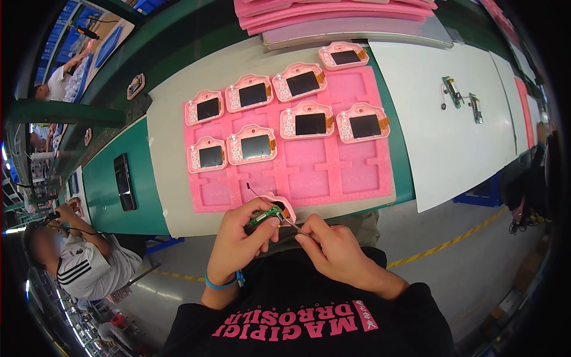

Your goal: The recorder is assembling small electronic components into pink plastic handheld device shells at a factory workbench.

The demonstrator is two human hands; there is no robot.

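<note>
the left hand (242,233) pinches a board (258,220) at lower centre; the right hand (331,245) pinches a thin tool (292,224) by it, seemingly mid-work. eight shells (252,145) sit on the tray (307,180) above; two other boards (454,93), likely left to do, lie upper right.

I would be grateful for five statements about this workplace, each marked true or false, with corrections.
1. The bare left hand holds a small green circuit board. True.
2. The bare right hand is empty. False: it grips a thin, metal-looking tool.
3. A black rectangular smartphone lies on the green surface, left of the pink foam tray. True.
4. The narrow blue wristband is on the right wrist. False: it is on the left wrist.
5. Two more green circuit boards lie on the white sheet. True.
</note>
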